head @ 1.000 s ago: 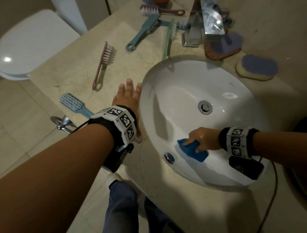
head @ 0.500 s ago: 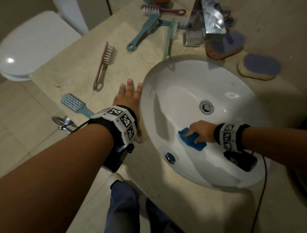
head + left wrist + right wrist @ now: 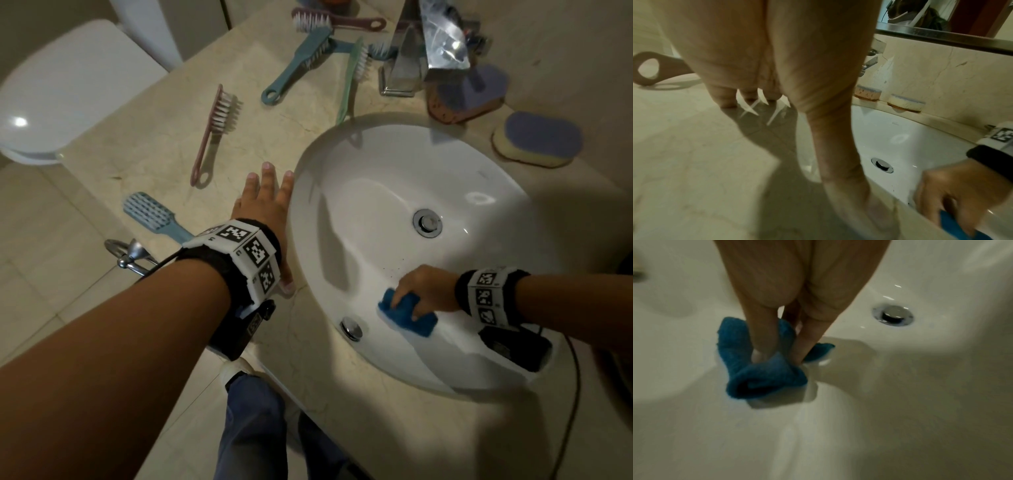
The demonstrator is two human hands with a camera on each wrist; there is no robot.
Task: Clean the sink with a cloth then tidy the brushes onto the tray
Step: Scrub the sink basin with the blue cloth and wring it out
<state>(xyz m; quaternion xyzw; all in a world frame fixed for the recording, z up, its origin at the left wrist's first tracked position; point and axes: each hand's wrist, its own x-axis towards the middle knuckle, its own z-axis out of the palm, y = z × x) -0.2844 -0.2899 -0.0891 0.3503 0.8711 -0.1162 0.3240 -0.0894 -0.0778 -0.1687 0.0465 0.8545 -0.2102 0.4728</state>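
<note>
The white oval sink (image 3: pixel 376 164) is set in a beige stone counter. My right hand (image 3: pixel 424 291) grips a bunched blue cloth (image 3: pixel 407 313) against the sink's near wall, between the drain (image 3: pixel 426 222) and the overflow hole (image 3: pixel 351 329). In the right wrist view the fingers (image 3: pixel 764 344) dig into the cloth (image 3: pixel 764 379). My left hand (image 3: pixel 263 205) lies flat and open on the counter at the sink's left rim. Loose brushes lie on the counter: a pink one (image 3: pixel 214 130), a teal one (image 3: pixel 298 65), a green one (image 3: pixel 352 75), a maroon one (image 3: pixel 335 22) and a light blue one (image 3: pixel 150 214).
A chrome tap (image 3: pixel 424 51) stands behind the sink. Two sponges (image 3: pixel 537 138) (image 3: pixel 469 99) lie at the back right. A white toilet lid (image 3: pixel 65 92) is to the left, and a towel ring (image 3: pixel 130 257) hangs off the counter's front edge.
My right hand slid the cloth a little toward the drain, then back down the near wall of the sink. The left hand has stayed in place.
</note>
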